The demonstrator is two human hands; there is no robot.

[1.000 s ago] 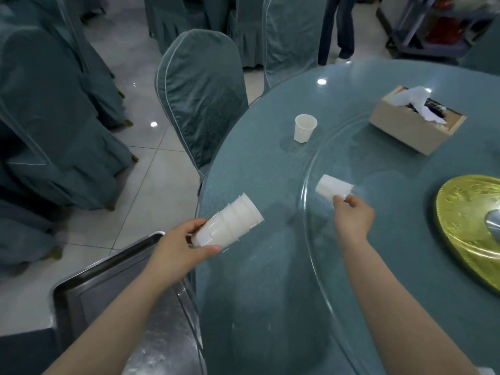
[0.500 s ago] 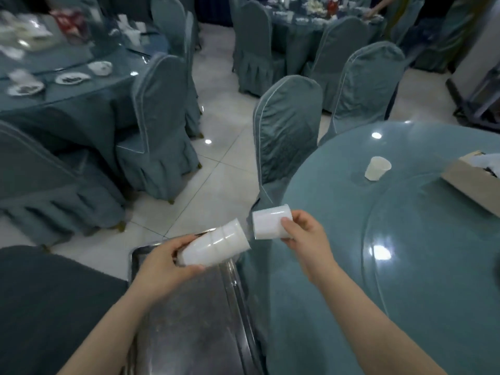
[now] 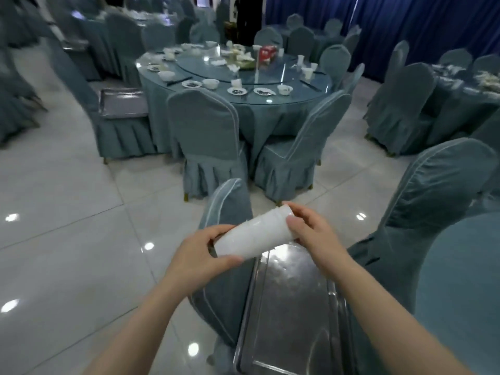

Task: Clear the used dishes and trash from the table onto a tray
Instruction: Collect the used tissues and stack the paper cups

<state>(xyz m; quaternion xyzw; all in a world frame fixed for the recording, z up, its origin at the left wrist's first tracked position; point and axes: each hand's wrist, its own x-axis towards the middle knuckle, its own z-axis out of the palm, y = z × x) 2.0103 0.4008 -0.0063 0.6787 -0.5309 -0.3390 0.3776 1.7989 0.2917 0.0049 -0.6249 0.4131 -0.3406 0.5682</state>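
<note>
A stack of white plastic cups (image 3: 255, 232) lies tilted between both hands, above the far end of a steel tray (image 3: 292, 307). My left hand (image 3: 201, 259) grips the stack's lower left end, fingers curled round it. My right hand (image 3: 311, 230) holds the upper right end, thumb and fingers on the rim. The tray rests on a chair seat below my arms and holds nothing that I can see.
The edge of my round teal table (image 3: 460, 293) shows at the lower right, with a covered chair (image 3: 433, 201) beside it. Another covered chair (image 3: 227, 212) stands behind the tray. Farther off, a table (image 3: 243, 104) carries used dishes, with a second tray (image 3: 121, 102) beside it.
The single cup in my right hand has gone onto the stack, and both hands now hold the one stack. My view has swung left and up, away from the table.
</note>
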